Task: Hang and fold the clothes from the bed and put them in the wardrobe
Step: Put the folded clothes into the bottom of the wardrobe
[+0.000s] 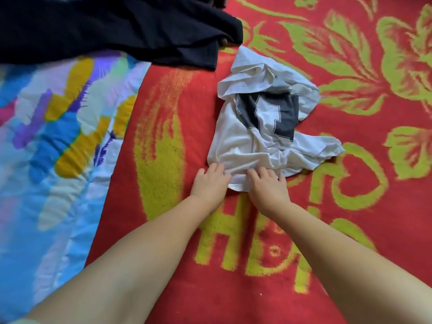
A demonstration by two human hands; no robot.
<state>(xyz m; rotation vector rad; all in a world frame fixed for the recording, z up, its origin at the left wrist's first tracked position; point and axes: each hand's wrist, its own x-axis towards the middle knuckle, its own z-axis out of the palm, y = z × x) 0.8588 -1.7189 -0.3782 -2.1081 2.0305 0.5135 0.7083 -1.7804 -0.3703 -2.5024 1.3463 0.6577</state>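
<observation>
A crumpled white T-shirt (261, 134) with a dark grey printed panel is spread loosely on the red blanket at the centre, while a black garment (112, 26) is draped at the far left.

Red blanket (350, 230) bare right of white shirt (264, 136); black garment (117, 29) (crumpled) blocks beyond.

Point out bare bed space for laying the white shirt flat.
Open red blanket lies right of the white shirt and near the forearms. The strip between the shirt and the black garment is crowded; the colourful quilt borders the left.
</observation>
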